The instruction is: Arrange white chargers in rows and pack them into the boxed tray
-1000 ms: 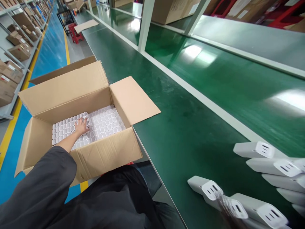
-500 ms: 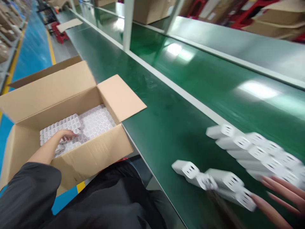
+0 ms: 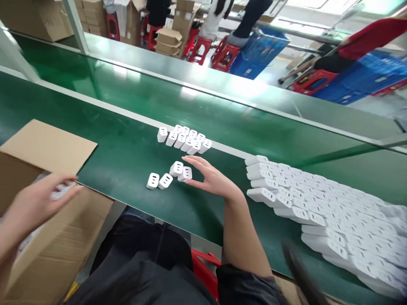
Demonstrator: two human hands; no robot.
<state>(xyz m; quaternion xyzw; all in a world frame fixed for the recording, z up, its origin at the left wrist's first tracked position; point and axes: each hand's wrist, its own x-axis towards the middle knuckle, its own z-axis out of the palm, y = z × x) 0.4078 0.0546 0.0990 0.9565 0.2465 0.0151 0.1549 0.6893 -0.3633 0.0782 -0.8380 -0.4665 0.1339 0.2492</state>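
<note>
My right hand [image 3: 210, 178] reaches over the green belt [image 3: 127, 148], fingers spread, its fingertips just beside a small cluster of white chargers [image 3: 168, 174] near the belt's front edge. It holds nothing. My left hand [image 3: 38, 201] hovers blurred over the open cardboard box [image 3: 47, 237] at the left, fingers curled round something white that I cannot make out. A second group of several white chargers [image 3: 186, 139] lies farther back on the belt. A big stack of white chargers [image 3: 318, 207] lies to the right of my right forearm.
A pale rail [image 3: 222, 146] divides the belt lengthwise. White frame posts [image 3: 74, 25] rise at the far left. Beyond the line are red stools [image 3: 222, 55], blue crates [image 3: 257, 55], cardboard boxes [image 3: 168, 40] and other people sitting.
My view has swung right from the box to the belt. My left hand has lifted out of the box's tray. My right hand has come forward to the small cluster of chargers.
</note>
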